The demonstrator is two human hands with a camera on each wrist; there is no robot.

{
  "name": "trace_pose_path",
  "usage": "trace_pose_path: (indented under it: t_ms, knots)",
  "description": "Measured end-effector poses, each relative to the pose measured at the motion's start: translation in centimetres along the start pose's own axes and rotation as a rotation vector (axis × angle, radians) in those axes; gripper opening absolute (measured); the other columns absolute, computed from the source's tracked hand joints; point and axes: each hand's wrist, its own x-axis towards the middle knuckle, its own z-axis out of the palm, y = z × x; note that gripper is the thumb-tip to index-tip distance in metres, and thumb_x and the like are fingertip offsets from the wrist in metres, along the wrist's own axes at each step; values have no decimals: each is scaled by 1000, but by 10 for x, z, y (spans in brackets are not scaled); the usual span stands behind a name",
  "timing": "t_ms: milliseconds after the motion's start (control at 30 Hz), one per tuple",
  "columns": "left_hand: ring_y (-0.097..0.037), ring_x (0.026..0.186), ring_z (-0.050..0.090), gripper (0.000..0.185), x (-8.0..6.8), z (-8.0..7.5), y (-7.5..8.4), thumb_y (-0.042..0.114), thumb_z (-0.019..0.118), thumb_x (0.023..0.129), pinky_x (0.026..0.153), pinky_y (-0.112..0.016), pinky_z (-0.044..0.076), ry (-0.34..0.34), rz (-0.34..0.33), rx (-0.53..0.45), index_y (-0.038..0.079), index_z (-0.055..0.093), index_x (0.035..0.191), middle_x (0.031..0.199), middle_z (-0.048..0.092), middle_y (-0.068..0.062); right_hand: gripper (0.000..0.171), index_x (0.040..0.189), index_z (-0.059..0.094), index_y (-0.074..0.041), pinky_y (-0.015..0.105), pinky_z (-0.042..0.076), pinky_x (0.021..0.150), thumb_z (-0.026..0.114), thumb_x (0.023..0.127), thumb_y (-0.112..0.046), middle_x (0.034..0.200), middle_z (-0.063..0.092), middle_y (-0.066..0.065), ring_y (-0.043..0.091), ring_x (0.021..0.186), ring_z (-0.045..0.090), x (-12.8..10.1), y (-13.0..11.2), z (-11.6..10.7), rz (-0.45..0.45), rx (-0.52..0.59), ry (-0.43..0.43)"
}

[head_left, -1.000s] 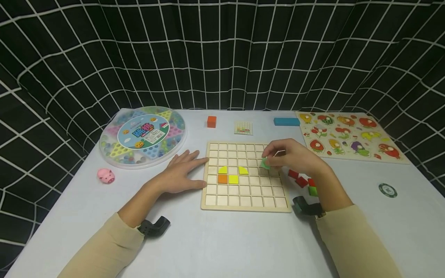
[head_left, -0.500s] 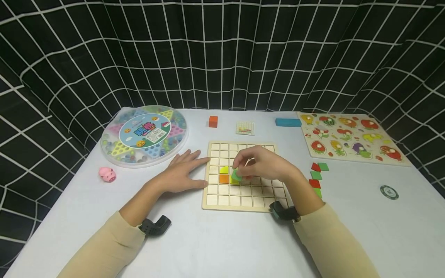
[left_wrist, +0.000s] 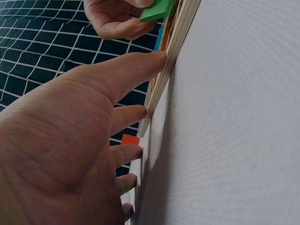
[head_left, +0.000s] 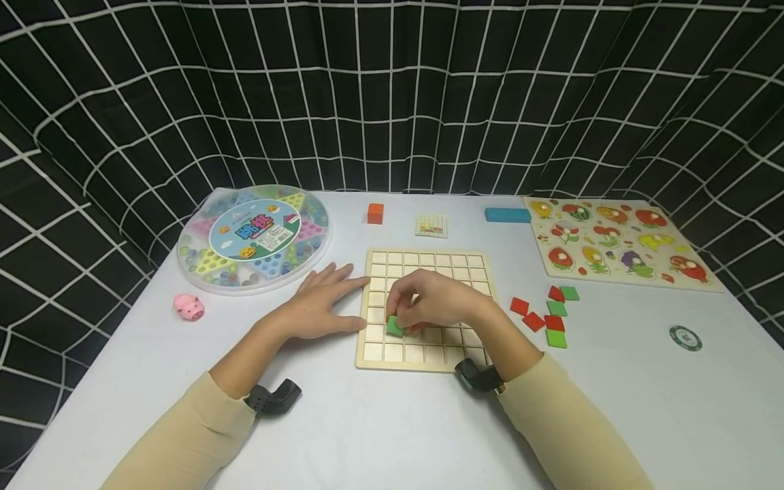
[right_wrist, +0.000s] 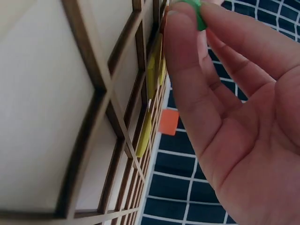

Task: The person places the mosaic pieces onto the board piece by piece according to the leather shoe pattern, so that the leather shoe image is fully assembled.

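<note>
A wooden grid board lies mid-table. My right hand pinches a green square tile just above the board's lower left cells. The right wrist view shows the green tile between thumb and fingers, with yellow tiles set in the board. My left hand lies flat on the table, its fingers against the board's edge. The tiles under my right hand are hidden in the head view.
Loose red and green tiles lie right of the board. A round marble game box and a pink pig sit left. Behind are an orange cube, a small card, a blue block, a fruit puzzle and a green chip.
My right hand carried the green tile from the board's right side leftward and down to its lower left cells. The left hand stayed put.
</note>
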Motion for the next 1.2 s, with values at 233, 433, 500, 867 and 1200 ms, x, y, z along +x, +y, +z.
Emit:
trace_pose_path:
  t_ms: [233, 433, 500, 867, 1200]
  knots:
    - [-41, 161, 3, 79, 1, 0, 0, 51, 71, 90, 129, -62, -2, 6, 9, 7, 24, 43, 159, 173, 21, -14, 18, 91, 73, -16, 27, 51, 63, 70, 89, 1, 77, 65, 3, 18, 65, 65, 2, -7, 6, 43, -100, -10]
    - [-41, 161, 3, 79, 0, 0, 0, 51, 71, 90, 129, -60, -3, 7, 4, 2, 25, 43, 159, 173, 21, -13, 18, 87, 73, -17, 27, 50, 61, 74, 90, 0, 75, 64, 1, 17, 64, 63, 0, -17, 11, 48, -199, 14]
    - [-41, 161, 3, 79, 0, 0, 0, 51, 71, 90, 129, -60, -3, 8, 5, 0, 25, 43, 159, 173, 20, -13, 18, 86, 74, -16, 27, 51, 62, 74, 89, 1, 75, 65, 0, 16, 64, 63, 0, -19, 13, 43, -222, 25]
    - [-41, 161, 3, 79, 0, 0, 0, 52, 71, 90, 129, -60, -3, 6, 8, 4, 25, 43, 159, 173, 21, -13, 18, 87, 76, -18, 29, 52, 76, 79, 85, 0, 82, 69, -7, 14, 82, 61, -1, -18, 15, -7, -334, 69]
    - [-41, 161, 4, 80, 1, 1, 0, 52, 71, 90, 129, -61, -2, 5, 5, 17, 26, 42, 160, 173, 21, -13, 18, 93, 79, -19, 30, 53, 73, 79, 85, -3, 85, 70, -6, 17, 85, 61, -16, -8, -1, -33, -242, 101]
